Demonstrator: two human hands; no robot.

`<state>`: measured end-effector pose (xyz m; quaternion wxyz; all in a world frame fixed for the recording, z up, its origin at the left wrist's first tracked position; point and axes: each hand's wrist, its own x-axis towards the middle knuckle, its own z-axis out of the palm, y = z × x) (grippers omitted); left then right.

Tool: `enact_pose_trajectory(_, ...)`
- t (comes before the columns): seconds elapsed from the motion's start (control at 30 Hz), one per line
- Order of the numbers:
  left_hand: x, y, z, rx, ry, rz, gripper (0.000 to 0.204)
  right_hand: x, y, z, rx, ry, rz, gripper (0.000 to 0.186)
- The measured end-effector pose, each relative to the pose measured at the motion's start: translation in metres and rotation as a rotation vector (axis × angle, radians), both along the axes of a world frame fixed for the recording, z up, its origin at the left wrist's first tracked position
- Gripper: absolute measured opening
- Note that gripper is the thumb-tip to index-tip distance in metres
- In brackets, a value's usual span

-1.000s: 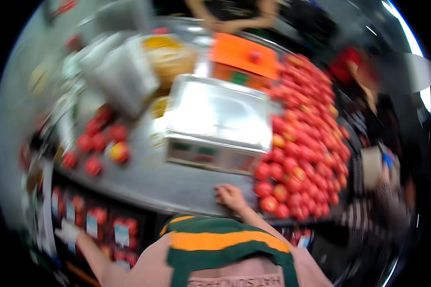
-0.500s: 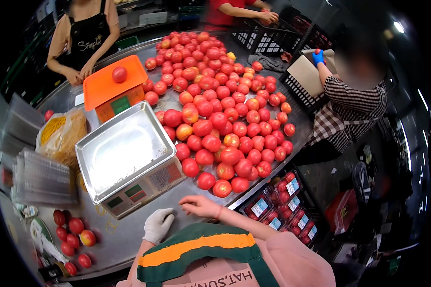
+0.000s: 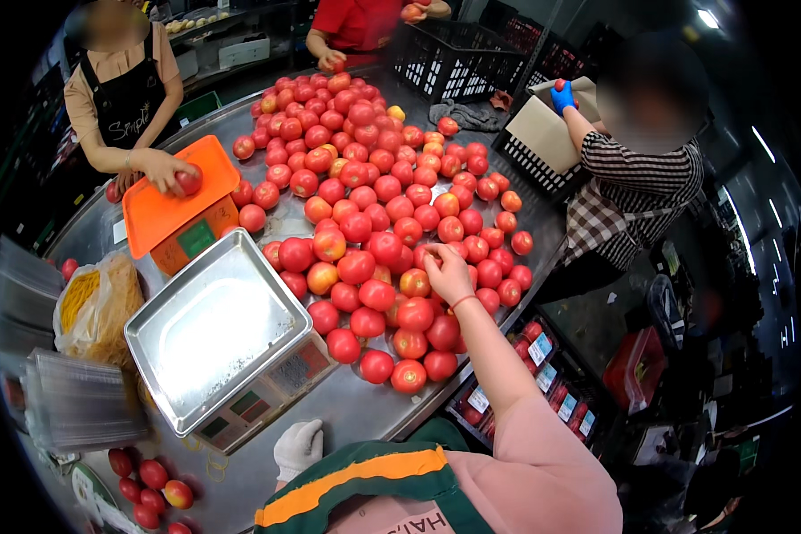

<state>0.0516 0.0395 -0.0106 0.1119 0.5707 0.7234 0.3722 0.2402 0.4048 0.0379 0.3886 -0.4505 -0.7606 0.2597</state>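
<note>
My right hand [image 3: 447, 276] reaches into the large pile of red tomatoes [image 3: 367, 188], fingers curled among them; what they grip, if anything, is hidden. My left hand [image 3: 298, 449], in a white glove, is loosely closed with nothing visible in it, low beside the scale. That scale has a steel tray [image 3: 215, 327] on top. Several loose tomatoes [image 3: 152, 473] lie at lower left.
A co-worker [image 3: 120, 89] grips a tomato on an orange-topped scale [image 3: 173, 227]. Others in red [image 3: 347, 27] and checks [image 3: 641, 187] handle tomatoes near black crates [image 3: 449, 58]. Bagged yellow bands [image 3: 84, 294], clear containers [image 3: 78, 400] and packed tomato crates [image 3: 525, 351] stand around.
My right hand has moved forward and right into the pile. The left co-worker's hand has moved onto the tomato on the orange scale. The view has shifted since one second ago.
</note>
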Motion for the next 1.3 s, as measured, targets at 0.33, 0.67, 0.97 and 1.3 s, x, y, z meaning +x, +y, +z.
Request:
enact_pose_trajectory(0.33,0.001,-0.002,-0.010,0.028,0.048,0.038,0.022,-0.062,0.098,-0.017,0.171,-0.423,-0.008,0.038)
enact_pose_trajectory(0.67,0.002,0.003,-0.014,0.027,0.129,0.016,0.024,-0.107,0.133,-0.020,-0.017,-0.885,-0.007,0.039)
enact_pose_trajectory(0.97,0.001,0.012,-0.015,0.097,0.116,-0.010,0.023,-0.099,0.135,-0.029,0.020,-0.949,0.036,0.038)
enact_pose_trajectory(1.3,-0.029,0.054,0.074,-0.247,-1.273,0.105,0.031,-0.100,0.064,0.026,-0.630,0.465,0.578,0.033)
